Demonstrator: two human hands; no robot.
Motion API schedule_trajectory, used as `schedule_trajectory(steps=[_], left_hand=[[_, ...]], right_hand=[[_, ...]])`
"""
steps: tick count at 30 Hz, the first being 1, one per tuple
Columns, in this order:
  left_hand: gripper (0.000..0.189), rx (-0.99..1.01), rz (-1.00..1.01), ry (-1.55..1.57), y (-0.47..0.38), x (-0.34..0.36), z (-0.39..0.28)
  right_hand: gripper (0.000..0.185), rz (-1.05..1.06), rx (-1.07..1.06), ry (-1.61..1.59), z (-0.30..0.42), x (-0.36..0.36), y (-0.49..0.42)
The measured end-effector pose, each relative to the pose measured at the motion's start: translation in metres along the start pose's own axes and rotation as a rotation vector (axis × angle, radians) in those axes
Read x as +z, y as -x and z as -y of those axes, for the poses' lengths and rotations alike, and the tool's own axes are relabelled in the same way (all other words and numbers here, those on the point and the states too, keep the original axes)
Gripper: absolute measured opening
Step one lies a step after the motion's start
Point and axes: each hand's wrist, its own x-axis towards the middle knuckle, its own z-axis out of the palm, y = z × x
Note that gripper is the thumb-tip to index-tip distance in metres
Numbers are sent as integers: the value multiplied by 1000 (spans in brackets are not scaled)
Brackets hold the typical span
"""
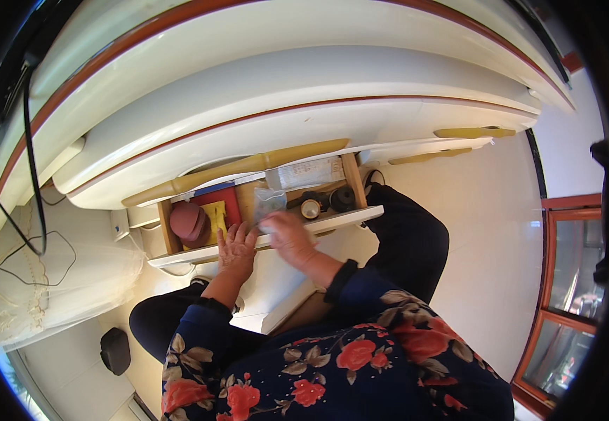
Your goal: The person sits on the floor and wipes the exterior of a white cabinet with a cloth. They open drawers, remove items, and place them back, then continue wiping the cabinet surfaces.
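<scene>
An open drawer (331, 223) with a white front lies before me. My left hand (236, 252) rests on its front edge, fingers spread, holding nothing. My right hand (291, 239), blurred, is closed around a small white thing, maybe a tissue or cloth, just right of the left hand at the front edge. On the drawer's left are a dusky pink rounded case (187, 221), a yellow cloth (216, 218) and a red flat item (228, 199). A clear plastic bag (269, 201) lies mid-drawer. Farther right sit a flashlight (310, 208) and a black round object (342, 199).
A printed clear packet (310, 173) lies at the drawer's back. The white cabinet (304, 113) overhangs it, with a yellow handle (262, 160). Black cables (28, 158) hang at left beside a sheer curtain (94, 263). A dark case (115, 351) stands on the floor.
</scene>
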Motion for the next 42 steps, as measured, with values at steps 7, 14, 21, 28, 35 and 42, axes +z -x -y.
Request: schedule_trajectory(steps=[7,14,21,28,35,42], left_hand=[[80,-36,50,796,-1,-23,20],[31,-7,-123,716,9,-38,23],[33,121,-93,1068,54,-106,39],[32,23,-25,922,59,-104,43],[32,41,-47,969,52,-101,52],[32,47,-1,821,43,-102,47]], right_hand=[[36,265,482,-644,42,-21,-12],[31,311,179,-369,8,-34,-26],[67,506,721,407,-61,-72,-40],[82,646,769,507,-81,-43,-49],[63,505,767,230,-93,-62,-47],[66,485,1084,-423,-93,-112,-55]])
